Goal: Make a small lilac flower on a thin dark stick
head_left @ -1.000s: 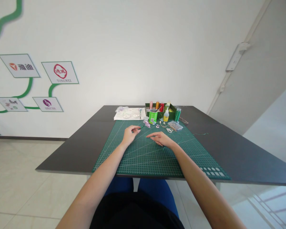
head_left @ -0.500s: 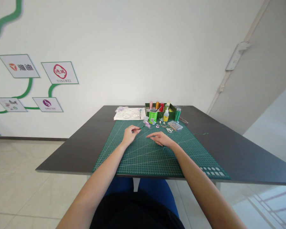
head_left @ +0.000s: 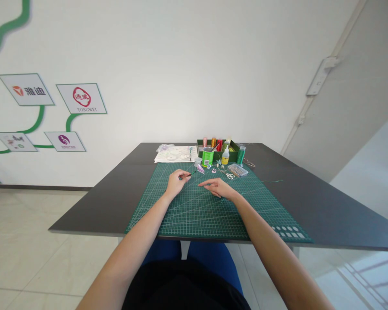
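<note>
Over the middle of the cutting mat [head_left: 200, 215], my left hand [head_left: 176, 182] pinches a thin dark stem [head_left: 192, 173] between thumb and fingertips. The stem points right, towards a small pale purple piece [head_left: 200, 169]; I cannot tell whether they are joined. My right hand [head_left: 217, 188] is to the right and slightly nearer me, its index finger stretched left and its other fingers curled under. A bit of green thread [head_left: 222, 199] shows below that palm, and the curled fingers appear closed on it. Any thread between the hands is too fine to see.
Behind my hands stand a green can [head_left: 207, 158], a glue bottle [head_left: 225, 156], a green thread spool [head_left: 241, 155] and a green box [head_left: 233, 156] with several spools. White-handled scissors [head_left: 230, 175] and a clear case [head_left: 237, 170] lie nearer. Papers [head_left: 177, 154] are at back left.
</note>
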